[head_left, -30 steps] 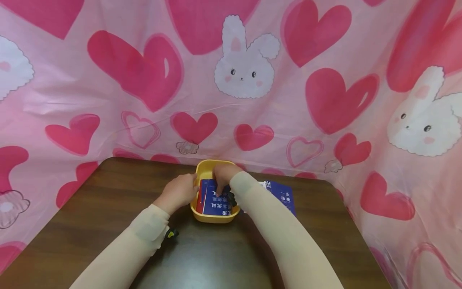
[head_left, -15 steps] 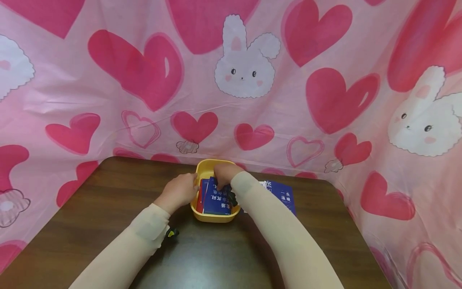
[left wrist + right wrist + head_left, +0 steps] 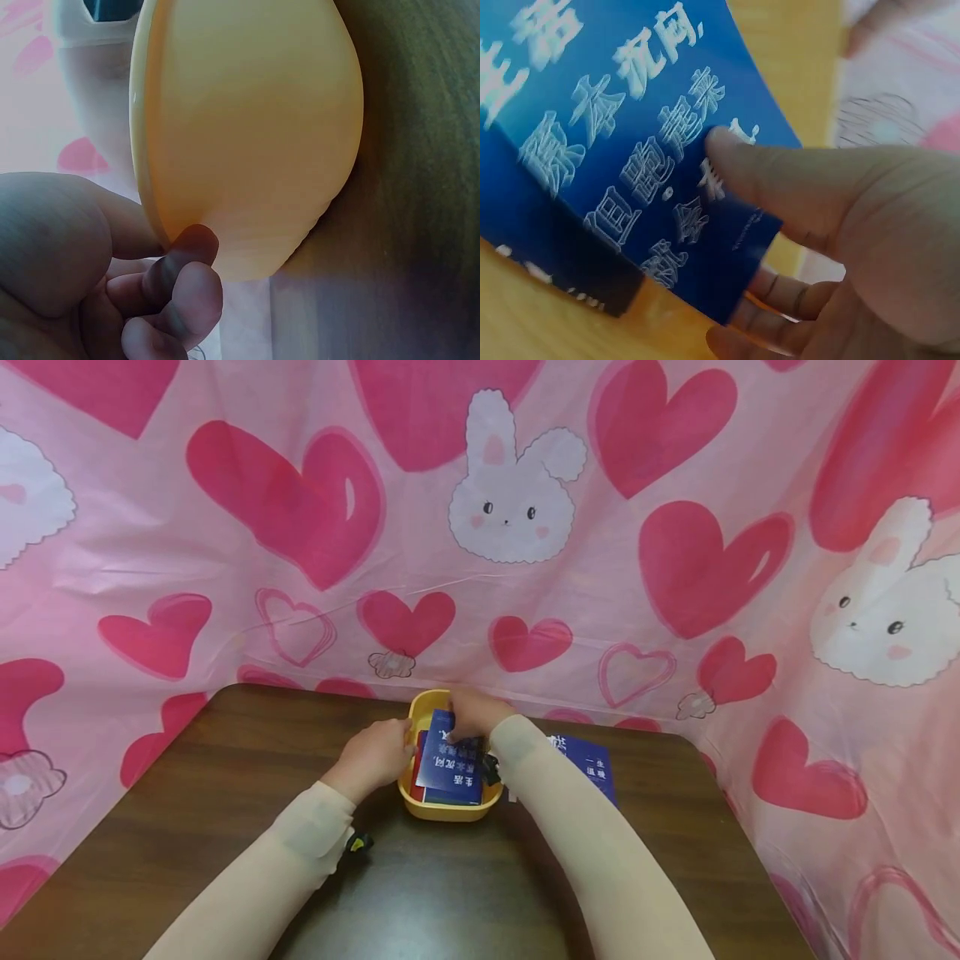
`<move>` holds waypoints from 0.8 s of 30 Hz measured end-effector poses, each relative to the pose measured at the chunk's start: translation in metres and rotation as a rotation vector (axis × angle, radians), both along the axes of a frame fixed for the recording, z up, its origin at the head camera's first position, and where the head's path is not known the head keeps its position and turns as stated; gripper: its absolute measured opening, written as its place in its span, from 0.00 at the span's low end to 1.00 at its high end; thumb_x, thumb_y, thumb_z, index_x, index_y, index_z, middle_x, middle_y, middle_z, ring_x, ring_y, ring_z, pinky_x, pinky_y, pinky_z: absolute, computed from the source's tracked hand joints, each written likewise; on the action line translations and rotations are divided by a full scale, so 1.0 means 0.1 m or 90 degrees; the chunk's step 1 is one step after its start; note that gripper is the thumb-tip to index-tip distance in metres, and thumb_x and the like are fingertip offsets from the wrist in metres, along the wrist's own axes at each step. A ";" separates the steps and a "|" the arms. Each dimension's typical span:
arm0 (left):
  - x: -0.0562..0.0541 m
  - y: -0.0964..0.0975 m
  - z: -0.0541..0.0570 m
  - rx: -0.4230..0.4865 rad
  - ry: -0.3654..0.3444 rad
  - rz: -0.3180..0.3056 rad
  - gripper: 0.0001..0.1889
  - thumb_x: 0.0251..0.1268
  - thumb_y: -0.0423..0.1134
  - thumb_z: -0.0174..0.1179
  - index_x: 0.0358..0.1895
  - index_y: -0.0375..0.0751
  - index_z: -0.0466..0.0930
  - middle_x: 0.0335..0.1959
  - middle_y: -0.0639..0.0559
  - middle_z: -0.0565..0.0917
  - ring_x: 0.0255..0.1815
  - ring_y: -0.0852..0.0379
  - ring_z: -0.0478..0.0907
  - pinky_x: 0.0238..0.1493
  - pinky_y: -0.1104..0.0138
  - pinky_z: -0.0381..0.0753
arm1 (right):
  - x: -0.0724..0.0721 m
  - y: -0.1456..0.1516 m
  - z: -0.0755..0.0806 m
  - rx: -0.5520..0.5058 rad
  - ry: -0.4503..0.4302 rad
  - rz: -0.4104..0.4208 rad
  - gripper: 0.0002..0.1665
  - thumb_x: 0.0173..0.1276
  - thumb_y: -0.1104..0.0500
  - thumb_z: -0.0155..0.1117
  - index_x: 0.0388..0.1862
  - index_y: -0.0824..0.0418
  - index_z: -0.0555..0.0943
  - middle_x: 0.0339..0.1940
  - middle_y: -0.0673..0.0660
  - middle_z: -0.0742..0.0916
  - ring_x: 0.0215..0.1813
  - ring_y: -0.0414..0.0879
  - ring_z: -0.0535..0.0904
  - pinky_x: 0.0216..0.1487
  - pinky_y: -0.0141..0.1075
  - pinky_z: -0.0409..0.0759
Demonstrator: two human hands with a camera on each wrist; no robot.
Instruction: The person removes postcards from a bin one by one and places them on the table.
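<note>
Blue card (image 3: 630,112) raised | one end pinched between right fingers (image 3: 776,328)

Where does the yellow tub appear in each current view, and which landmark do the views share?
Head: the tub is just below centre, near the far edge of the table.
Left wrist: the tub fills the upper middle.
Right wrist: parts of the tub show behind the blue card, at top and bottom left.
Shared landmark: the pink curtain.
</note>
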State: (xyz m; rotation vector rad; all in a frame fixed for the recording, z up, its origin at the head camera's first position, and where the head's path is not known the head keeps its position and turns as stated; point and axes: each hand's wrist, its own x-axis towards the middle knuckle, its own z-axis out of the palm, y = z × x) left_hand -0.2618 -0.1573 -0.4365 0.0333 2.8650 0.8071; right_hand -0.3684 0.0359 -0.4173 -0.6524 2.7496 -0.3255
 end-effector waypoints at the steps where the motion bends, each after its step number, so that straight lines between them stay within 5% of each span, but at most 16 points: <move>1: 0.00 0.00 0.00 -0.003 0.003 -0.001 0.36 0.84 0.49 0.67 0.86 0.37 0.71 0.77 0.35 0.84 0.69 0.35 0.88 0.71 0.39 0.89 | -0.02 0.02 0.02 -0.022 -0.002 0.000 0.29 0.69 0.53 0.88 0.63 0.57 0.84 0.54 0.55 0.92 0.54 0.51 0.90 0.64 0.52 0.95; 9: -0.01 0.02 0.02 -0.001 -0.006 0.009 0.36 0.84 0.48 0.67 0.87 0.37 0.70 0.79 0.35 0.82 0.73 0.34 0.86 0.74 0.36 0.86 | -0.09 0.34 0.17 -0.241 -0.056 -0.018 0.18 0.74 0.57 0.83 0.58 0.53 0.85 0.55 0.59 0.90 0.53 0.55 0.91 0.54 0.48 0.97; 14: -0.01 0.02 0.01 -0.009 -0.004 0.008 0.37 0.84 0.48 0.67 0.87 0.37 0.70 0.79 0.35 0.82 0.72 0.34 0.86 0.74 0.36 0.85 | -0.09 0.60 0.18 -0.384 -0.094 -0.075 0.23 0.73 0.53 0.85 0.64 0.50 0.92 0.56 0.59 0.94 0.53 0.55 0.95 0.54 0.49 0.98; 24: -0.01 0.01 0.00 -0.027 0.013 0.006 0.36 0.84 0.48 0.67 0.86 0.36 0.71 0.78 0.35 0.83 0.65 0.39 0.88 0.72 0.38 0.88 | -0.09 1.12 0.05 -0.540 -0.019 -0.204 0.30 0.74 0.51 0.84 0.72 0.54 0.89 0.64 0.65 0.93 0.47 0.52 0.93 0.52 0.44 0.97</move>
